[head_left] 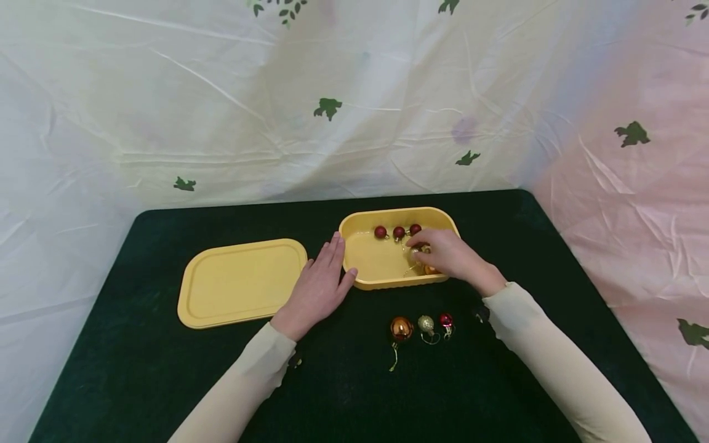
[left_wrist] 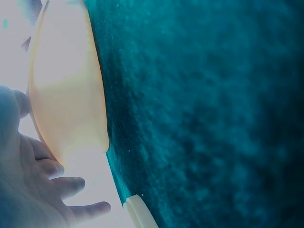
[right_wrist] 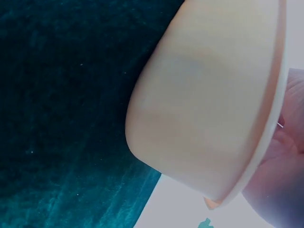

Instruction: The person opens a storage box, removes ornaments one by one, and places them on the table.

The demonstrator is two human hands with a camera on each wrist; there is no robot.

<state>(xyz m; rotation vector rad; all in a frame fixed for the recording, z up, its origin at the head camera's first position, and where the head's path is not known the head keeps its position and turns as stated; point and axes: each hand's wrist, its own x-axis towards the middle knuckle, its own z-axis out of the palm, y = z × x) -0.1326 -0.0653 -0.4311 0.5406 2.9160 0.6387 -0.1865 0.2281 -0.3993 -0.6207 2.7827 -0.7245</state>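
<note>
A yellow rectangular container (head_left: 368,284) holds small Christmas baubles. Three dark red baubles (head_left: 399,233) sit along its far side, and gold ones lie at its right end. My left hand (head_left: 318,286) lies against the container's left end, fingers straight along the rim and thumb at the near corner. Inside the right end, my right hand (head_left: 451,253) pinches a glittery gold bauble (head_left: 415,255) between thumb and fingers; they partly hide it. The right wrist view shows the container's outer wall (right_wrist: 204,104), with the hand partly hidden behind its rim.
A yellow lid (head_left: 240,283) lies flat left of the container. On the dark green cloth (head_left: 343,394) in front are an orange-copper bauble (head_left: 401,328), a pale gold glittery one (head_left: 426,325) and a red one (head_left: 446,320), each with a string. A patterned curtain (head_left: 360,123) hangs behind.
</note>
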